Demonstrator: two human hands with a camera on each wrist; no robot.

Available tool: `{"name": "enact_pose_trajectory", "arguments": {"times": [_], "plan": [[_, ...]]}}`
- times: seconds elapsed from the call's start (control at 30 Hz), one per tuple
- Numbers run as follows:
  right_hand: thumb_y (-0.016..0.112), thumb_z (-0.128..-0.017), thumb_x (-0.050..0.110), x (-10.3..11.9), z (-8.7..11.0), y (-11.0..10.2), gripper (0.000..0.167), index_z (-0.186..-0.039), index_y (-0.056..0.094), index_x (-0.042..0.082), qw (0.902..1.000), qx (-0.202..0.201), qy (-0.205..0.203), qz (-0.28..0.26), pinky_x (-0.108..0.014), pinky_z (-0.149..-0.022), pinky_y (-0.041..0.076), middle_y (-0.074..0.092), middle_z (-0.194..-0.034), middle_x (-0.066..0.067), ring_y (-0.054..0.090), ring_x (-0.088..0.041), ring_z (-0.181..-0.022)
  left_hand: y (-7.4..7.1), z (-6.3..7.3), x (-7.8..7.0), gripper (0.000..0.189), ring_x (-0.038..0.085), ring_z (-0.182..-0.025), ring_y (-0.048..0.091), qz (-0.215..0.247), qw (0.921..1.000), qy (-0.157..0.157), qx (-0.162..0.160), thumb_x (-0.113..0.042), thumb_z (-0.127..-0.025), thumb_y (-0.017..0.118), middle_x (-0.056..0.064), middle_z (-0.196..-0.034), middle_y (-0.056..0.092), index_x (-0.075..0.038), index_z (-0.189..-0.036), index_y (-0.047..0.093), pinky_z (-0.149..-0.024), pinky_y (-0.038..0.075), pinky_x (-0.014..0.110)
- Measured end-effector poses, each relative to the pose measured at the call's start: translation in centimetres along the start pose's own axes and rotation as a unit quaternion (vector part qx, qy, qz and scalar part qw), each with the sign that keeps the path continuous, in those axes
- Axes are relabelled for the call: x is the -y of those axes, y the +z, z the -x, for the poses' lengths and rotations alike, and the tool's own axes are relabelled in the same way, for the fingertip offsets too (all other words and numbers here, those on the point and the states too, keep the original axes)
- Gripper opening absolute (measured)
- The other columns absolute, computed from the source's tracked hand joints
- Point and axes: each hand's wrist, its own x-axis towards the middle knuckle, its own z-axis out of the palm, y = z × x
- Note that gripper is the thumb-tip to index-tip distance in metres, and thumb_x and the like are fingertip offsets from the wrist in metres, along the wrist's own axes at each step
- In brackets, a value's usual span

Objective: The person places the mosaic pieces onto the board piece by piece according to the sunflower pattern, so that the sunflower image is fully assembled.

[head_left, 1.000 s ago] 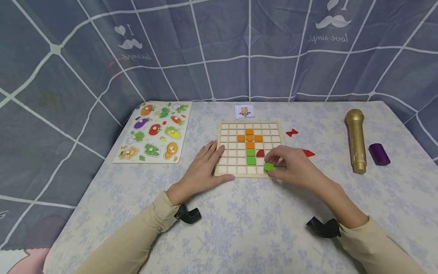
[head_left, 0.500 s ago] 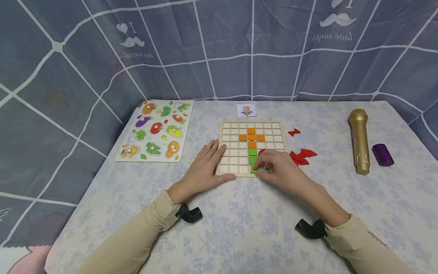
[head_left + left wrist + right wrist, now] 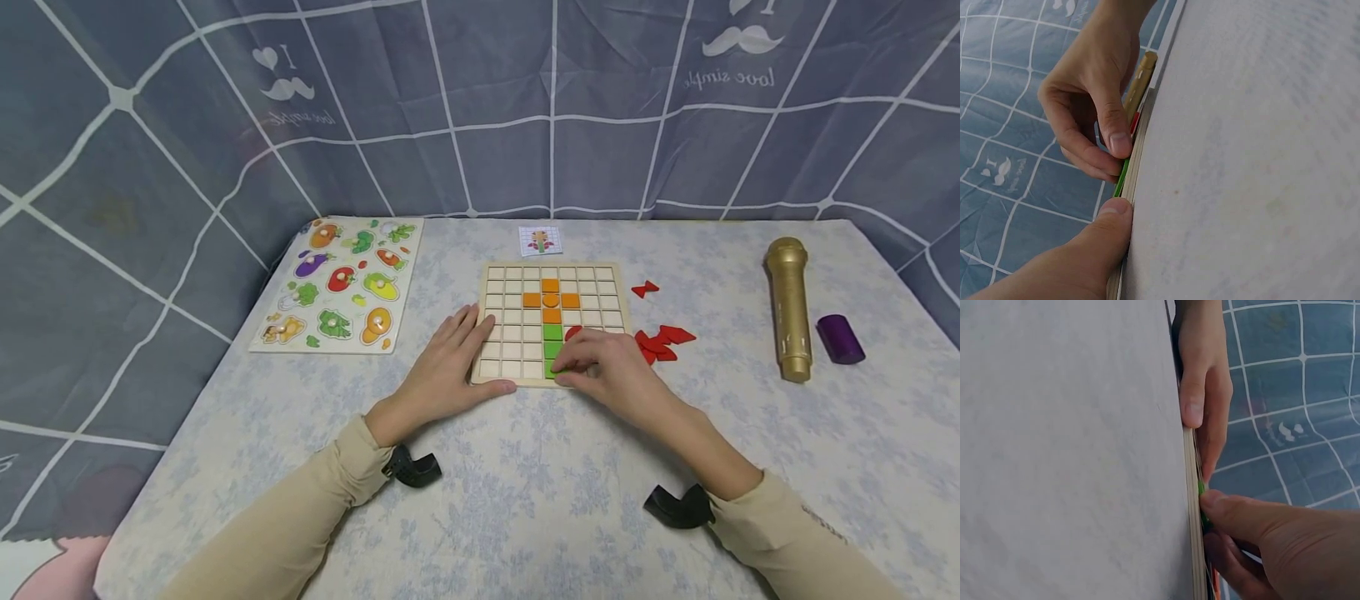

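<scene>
In the middle of the head view lies a pale gridded board, with an orange cross in its upper half and a column of green squares running down from it to the lower edge. The right hand, at the board's lower right, pinches the lowest green square between thumb and fingertips, partly covering it and a red piece just above. The left hand is relaxed, its fingers laid over the board's left edge and its thumb along the lower left corner, grasping nothing. From above, the thickness of the board is hard to judge; the left wrist view gives it edge-on, with a green sliver just under the right fingertips at the centre left and the gold tube behind them. The right wrist view, from the opposite side, shows the right thumb against the green edge, right of centre, and an orange sliver at the bottom. Only the head view takes in the whole layout: small patterned card above the board, loose red pieces to its right, vegetable puzzle at the left, purple cylinder at the far right.
</scene>
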Motion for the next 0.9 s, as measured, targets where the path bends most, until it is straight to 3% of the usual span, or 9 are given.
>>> {"name": "enact_pose_trajectory", "arguments": {"times": [0.23,0.37,0.63,0.77,0.9], "plan": [[0.09,-0.084,0.009,0.2,-0.2,-0.1,0.015,-0.096,0.084,0.016,0.9999,-0.007,-0.013,0.0,-0.029,-0.073,0.06,0.076,-0.095,0.006,0.067,-0.008,-0.084,-0.3,0.2,0.0,0.105,0.034,-0.164,0.013,-0.003,1.0,-0.002,-0.003,-0.063,-0.091,0.073,0.021,-0.174,0.018,-0.008,-0.168,0.028,-0.134,0.014,0.05],[0.088,-0.086,0.007,-0.1,-0.5,-1.2,0.015,-0.099,0.084,0.013,0.9999,-0.013,-0.005,0.001,-0.032,-0.073,0.061,0.076,-0.095,0.004,0.067,-0.01,-0.082,-0.3,0.4,0.1,0.105,0.035,-0.164,0.014,-0.005,1.0,-0.001,-0.007,-0.063,-0.09,0.074,0.021,-0.174,0.019,-0.007,-0.167,0.029,-0.134,0.015,0.051],[0.085,-0.087,0.005,-2.9,-0.2,-6.1,0.014,-0.1,0.083,0.009,0.996,-0.04,0.068,0.041,-0.044,-0.076,0.065,0.079,-0.094,-0.003,0.075,-0.02,-0.084,-0.1,0.2,0.0,0.105,0.035,-0.164,0.014,-0.003,1.0,0.003,-0.006,-0.063,-0.09,0.073,0.022,-0.174,0.019,-0.007,-0.167,0.03,-0.134,0.015,0.051],[0.086,-0.087,0.011,-4.2,0.5,-8.2,0.016,-0.103,0.083,0.008,0.9922,-0.015,0.113,0.05,-0.042,-0.077,0.065,0.079,-0.094,-0.005,0.076,-0.024,-0.085,0.0,0.1,0.1,0.104,0.035,-0.164,0.014,0.0,1.0,0.002,-0.005,-0.063,-0.09,0.072,0.021,-0.174,0.02,-0.007,-0.167,0.03,-0.134,0.015,0.051],[0.088,-0.086,0.013,-5.2,1.0,-9.5,0.019,-0.103,0.082,0.009,0.9868,0.029,0.146,0.064,-0.03,-0.076,0.063,0.076,-0.089,-0.002,0.075,-0.021,-0.084,0.0,0.1,0.0,0.104,0.036,-0.164,0.014,-0.001,1.0,0.0,-0.003,-0.063,-0.09,0.073,0.021,-0.174,0.019,-0.008,-0.167,0.03,-0.134,0.015,0.051]]}}
